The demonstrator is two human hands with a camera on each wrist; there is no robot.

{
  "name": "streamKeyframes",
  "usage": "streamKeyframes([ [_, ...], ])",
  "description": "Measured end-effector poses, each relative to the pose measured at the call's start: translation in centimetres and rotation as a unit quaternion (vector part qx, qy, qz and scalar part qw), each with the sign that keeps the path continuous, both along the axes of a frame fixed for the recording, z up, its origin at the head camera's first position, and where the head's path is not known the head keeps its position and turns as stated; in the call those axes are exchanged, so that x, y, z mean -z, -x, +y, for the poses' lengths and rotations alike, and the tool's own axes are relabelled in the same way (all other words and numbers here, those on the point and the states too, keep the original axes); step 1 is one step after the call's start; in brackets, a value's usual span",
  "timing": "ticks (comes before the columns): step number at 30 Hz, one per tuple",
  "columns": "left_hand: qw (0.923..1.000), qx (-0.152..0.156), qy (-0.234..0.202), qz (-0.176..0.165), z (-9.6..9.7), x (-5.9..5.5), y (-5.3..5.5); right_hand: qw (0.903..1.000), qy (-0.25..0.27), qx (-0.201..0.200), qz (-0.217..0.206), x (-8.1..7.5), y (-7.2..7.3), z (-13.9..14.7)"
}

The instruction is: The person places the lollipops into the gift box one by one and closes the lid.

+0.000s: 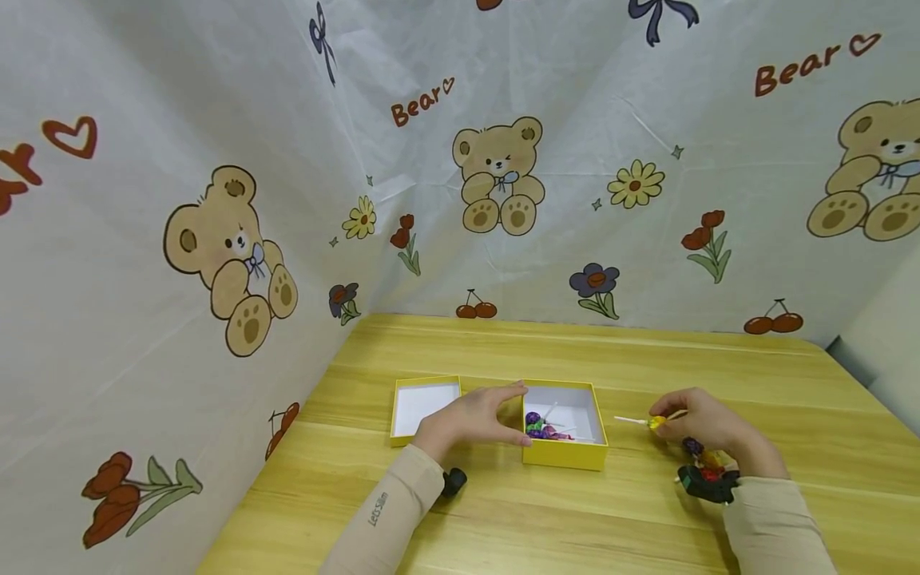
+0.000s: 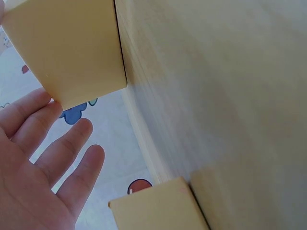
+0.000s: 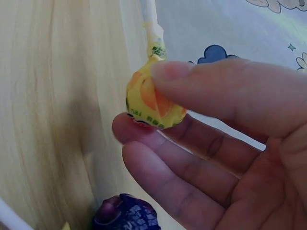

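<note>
Right of the yellow box (image 1: 564, 456) on the table (image 1: 517, 519), right hand (image 1: 695, 421) pinches a yellow lollipop (image 3: 152, 103) by its wrapped end, stick (image 1: 629, 419) boxward — left hand (image 1: 476, 415), fingers spread, touches box's left side, probably steadying it — pressure unclear.

A wood-grain table (image 1: 517, 511) carries 2 yellow containers, set apart: a shallow tray (image 1: 424, 403) with a white inside and, to its right, a deeper yellow box (image 1: 564, 455). Farther right lie a few wrapped lollipops (image 1: 693, 446), partly hidden.
</note>
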State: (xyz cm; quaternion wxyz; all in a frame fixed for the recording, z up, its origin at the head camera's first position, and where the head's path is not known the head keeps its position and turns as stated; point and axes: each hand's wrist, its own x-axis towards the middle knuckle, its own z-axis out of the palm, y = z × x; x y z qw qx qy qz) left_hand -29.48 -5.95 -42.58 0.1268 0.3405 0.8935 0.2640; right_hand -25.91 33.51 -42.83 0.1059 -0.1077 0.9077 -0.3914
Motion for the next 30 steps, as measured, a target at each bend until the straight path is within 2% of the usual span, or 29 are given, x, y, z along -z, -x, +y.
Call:
streamKeyframes([
  [12,1.0,-0.003,0.008,0.0,0.1,-0.2,0.0,0.9986,0.006,-0.013,0.051,-1.0,-0.1,-0.4],
  [22,1.0,-0.005,0.004,-0.007,0.1,-0.1,0.0,0.9964,0.022,0.023,0.079,-1.4,0.0,-0.9],
  [30,0.9999,-0.006,0.005,-0.01,0.2,-0.2,0.0,0.995,0.032,0.006,0.094,-1.6,0.0,-1.3],
])
